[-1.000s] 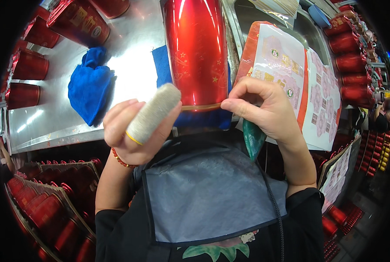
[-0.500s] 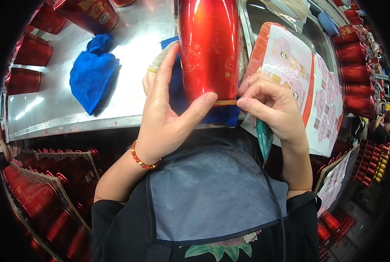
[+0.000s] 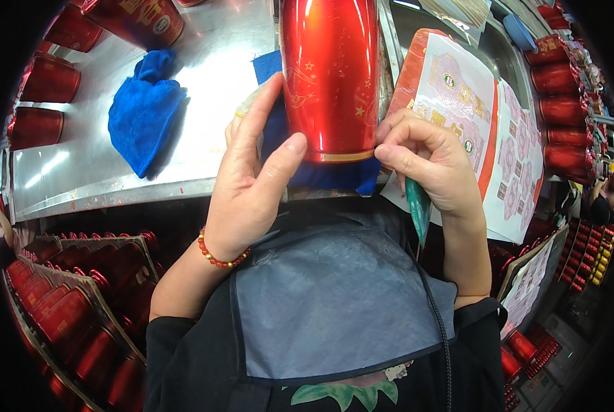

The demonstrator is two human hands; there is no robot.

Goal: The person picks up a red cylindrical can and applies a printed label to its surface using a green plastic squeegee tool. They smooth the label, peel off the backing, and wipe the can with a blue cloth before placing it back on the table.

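A shiny red metal cylinder [image 3: 331,75] with gold stars and swirls lies on a blue cloth [image 3: 351,177], its gold-banded end towards me. My left hand [image 3: 248,151] is open at the cylinder's left side, fingers stretched along it and thumb lifted off the near end. A pale covering shows on one of its fingers. My right hand [image 3: 427,154] is closed at the right end of the gold band [image 3: 344,158], thumb and forefinger pinched against the rim. From under that hand a green pointed tool [image 3: 418,209] sticks out downward; the rest of it is hidden in the palm.
A crumpled blue cloth [image 3: 145,117] lies on the metal table [image 3: 204,137], with several red containers [image 3: 39,127] along its left. Printed sticker sheets [image 3: 458,103] rest to the right by a metal basin [image 3: 506,58]. Racks of red containers [image 3: 73,309] stand below left; more line the right.
My left thumb has lifted off the band and moved left. The whole gold band now shows along the cylinder's near end. My right hand stays pinched at the rim's right side.
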